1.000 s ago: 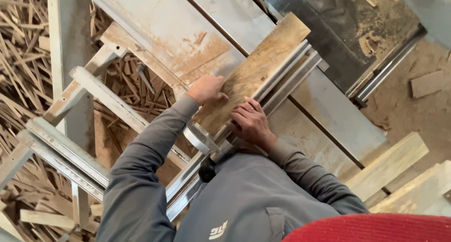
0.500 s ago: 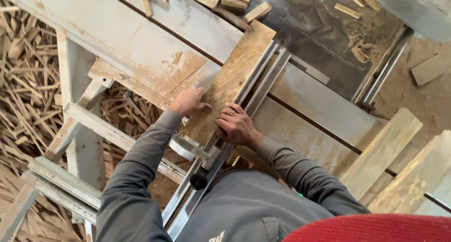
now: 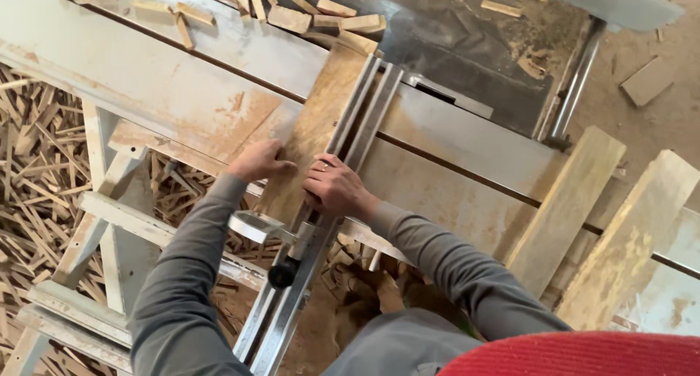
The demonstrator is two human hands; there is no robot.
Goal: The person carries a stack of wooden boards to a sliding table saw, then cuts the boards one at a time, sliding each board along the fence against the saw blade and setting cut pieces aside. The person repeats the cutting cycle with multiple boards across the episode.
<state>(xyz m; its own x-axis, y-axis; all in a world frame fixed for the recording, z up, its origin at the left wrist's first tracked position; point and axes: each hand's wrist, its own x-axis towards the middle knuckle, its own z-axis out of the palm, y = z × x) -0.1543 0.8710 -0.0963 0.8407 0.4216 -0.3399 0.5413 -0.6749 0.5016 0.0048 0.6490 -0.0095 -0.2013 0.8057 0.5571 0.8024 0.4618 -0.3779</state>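
A long pale wooden board (image 3: pixel 317 128) lies on the grey table of a sliding table saw (image 3: pixel 182 84), alongside a metal fence rail (image 3: pixel 364 121). My left hand (image 3: pixel 259 161) presses flat on the board's near end. Gripping the board's edge and the rail right beside it is my right hand (image 3: pixel 335 190). The board's far end reaches the dark saw bed (image 3: pixel 467 48) with its blade slot. Both sleeves are grey.
Short cut wood blocks (image 3: pixel 292 15) lie at the table's far side. Two thick planks (image 3: pixel 576 201) lean at the right. Heaps of thin wood offcuts (image 3: pixel 36 179) cover the floor at the left under the white metal frame (image 3: pixel 109 208). A black knob (image 3: pixel 283 274) sits on the rail.
The board and rail have slid away from me toward the saw bed, with both hands travelling along. More cut blocks have come into view at the top.
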